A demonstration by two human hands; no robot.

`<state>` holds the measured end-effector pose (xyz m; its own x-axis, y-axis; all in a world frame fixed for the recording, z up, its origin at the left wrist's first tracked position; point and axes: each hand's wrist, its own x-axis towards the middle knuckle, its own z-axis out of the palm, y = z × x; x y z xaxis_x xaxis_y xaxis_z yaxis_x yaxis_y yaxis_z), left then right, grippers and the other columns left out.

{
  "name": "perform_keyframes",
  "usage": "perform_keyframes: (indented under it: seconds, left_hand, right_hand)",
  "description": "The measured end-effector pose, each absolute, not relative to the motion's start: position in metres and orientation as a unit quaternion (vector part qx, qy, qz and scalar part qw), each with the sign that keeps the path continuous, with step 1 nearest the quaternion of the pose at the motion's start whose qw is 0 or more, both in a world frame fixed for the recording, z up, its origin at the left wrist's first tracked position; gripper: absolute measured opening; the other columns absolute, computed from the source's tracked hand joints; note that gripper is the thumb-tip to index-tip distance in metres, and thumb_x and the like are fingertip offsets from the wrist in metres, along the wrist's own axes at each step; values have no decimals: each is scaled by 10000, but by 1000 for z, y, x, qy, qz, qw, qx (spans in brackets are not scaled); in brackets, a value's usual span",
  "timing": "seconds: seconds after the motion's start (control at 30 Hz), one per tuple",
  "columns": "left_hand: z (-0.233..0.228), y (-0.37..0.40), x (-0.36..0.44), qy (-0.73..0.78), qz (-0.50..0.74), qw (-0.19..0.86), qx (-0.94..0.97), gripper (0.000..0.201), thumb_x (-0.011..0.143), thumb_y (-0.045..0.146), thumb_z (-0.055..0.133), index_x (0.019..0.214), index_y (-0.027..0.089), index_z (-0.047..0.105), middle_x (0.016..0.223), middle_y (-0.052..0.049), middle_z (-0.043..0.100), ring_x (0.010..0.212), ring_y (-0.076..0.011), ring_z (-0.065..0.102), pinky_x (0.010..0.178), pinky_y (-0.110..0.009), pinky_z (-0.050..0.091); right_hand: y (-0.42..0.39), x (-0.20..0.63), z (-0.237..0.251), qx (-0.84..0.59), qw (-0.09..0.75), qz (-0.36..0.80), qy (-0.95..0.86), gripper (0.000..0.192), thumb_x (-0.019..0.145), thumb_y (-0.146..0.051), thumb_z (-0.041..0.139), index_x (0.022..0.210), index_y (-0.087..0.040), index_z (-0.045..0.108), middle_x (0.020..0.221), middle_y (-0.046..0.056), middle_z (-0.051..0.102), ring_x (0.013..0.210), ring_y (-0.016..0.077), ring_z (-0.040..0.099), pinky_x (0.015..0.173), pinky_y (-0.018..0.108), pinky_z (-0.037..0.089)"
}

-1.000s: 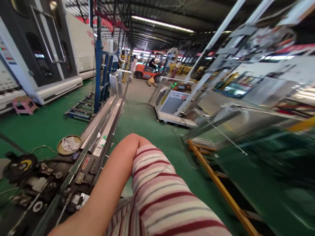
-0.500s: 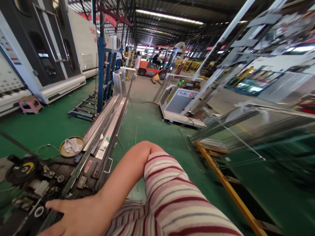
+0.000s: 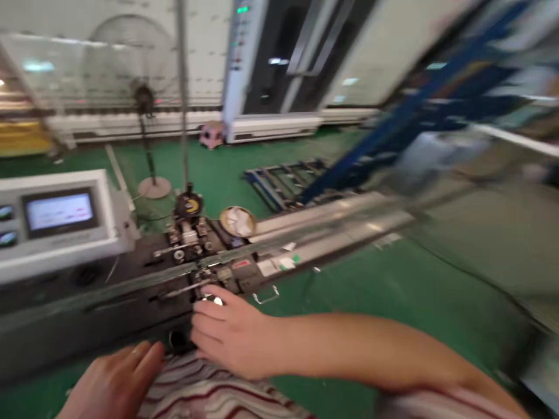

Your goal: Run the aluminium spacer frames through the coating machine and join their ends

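My right hand [image 3: 238, 334] rests at the front edge of a dark bench machine [image 3: 131, 308], its fingers curled over a part there. A shiny round piece [image 3: 213, 300] shows beside the index finger; what lies under the palm is hidden. My left hand [image 3: 116, 378] hovers low at the near side of the machine, fingers stretched out and nothing visible in them. A long, thin bar [image 3: 152, 273] runs lengthwise through the machine, past a black wheel with a yellow mark [image 3: 190, 205].
At the left stands a control box with a lit screen [image 3: 59, 214]. A round dish holding a crumpled cloth [image 3: 238, 221] sits behind the bar. Beyond are a standing fan [image 3: 144, 99], a pink stool [image 3: 212, 135] and a blue metal frame [image 3: 393, 139]. Motion blurs the right side.
The view has swung left toward the machine and control box. My left hand has come into view. My right hand's fingers, spread before, now curl at the machine's front edge.
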<state>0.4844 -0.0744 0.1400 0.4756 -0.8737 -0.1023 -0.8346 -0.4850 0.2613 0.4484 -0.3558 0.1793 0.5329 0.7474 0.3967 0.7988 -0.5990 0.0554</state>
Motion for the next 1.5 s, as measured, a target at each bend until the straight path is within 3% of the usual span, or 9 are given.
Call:
perform_keyframes:
  seconds: [0.27,0.43,0.67,0.83,0.97,1.17,1.3,1.43,1.5]
  left_hand:
    - [157,-43,451,-421,-140,75,893,236,839,68,521,1007,231,553,807,-14,643,650,-191,619,524,-280,343]
    - [113,48,457,-47,-52,124,990,198,989,239,390,995,200,584,787,-59,666,635,-200,618,565,-274,333]
    - [18,96,419,188,20,404,895,360,996,496,348,986,208,563,744,-11,624,677,-186,600,652,-264,385]
    - [-8,81,392,238,48,509,826,390,963,533,396,959,198,596,792,-18,649,707,-178,598,668,-261,411]
    - [-18,94,387,272,69,545,790,398,952,535,423,972,192,624,866,-38,681,791,-190,627,725,-268,445]
    - [-13,116,404,271,105,574,765,367,958,494,451,1004,182,638,938,-52,691,856,-189,622,775,-266,453]
    - [-10,124,405,255,112,595,754,359,967,485,459,1016,176,636,929,-53,677,862,-187,610,772,-267,444]
    - [-22,130,406,248,112,622,734,370,951,499,486,990,166,644,871,-51,658,839,-189,597,718,-261,436]
    - [-29,130,411,242,113,639,721,372,950,496,485,976,160,641,860,-51,651,821,-181,585,692,-251,427]
  right_hand:
    - [-319,455,169,-848,213,-145,-464,208,1003,-201,469,989,-155,672,925,67,709,988,212,633,1061,425,434]
    - [-327,500,160,-859,343,-74,-372,177,973,-213,539,1008,-225,712,959,57,729,915,181,681,848,317,560]
    - [-233,596,63,-832,475,180,-225,499,981,-479,486,1383,-208,605,977,67,758,828,201,724,812,365,599]
    - [-93,684,-4,-874,351,-28,-334,461,997,-385,484,1422,-225,567,1269,99,669,1173,247,623,1048,406,491]
    - [-20,733,-57,-898,190,-9,-398,406,1019,-290,433,1371,-173,599,1329,132,627,1241,258,564,1088,428,455]
    - [5,727,-99,-901,85,-13,-426,461,997,-230,456,1422,-64,523,1447,207,517,1332,310,466,1165,486,340]
    - [-6,723,-49,-899,98,9,-428,550,939,-364,589,1440,-148,522,1409,170,557,1303,359,470,1107,542,382]
    - [-43,723,5,-906,225,-175,-311,498,1009,-362,406,1467,-184,488,1413,154,534,1327,306,455,1121,489,376]
    - [-60,721,7,-920,225,-143,-289,447,1011,-370,386,1343,-171,610,1279,161,617,1219,305,541,1063,476,434]
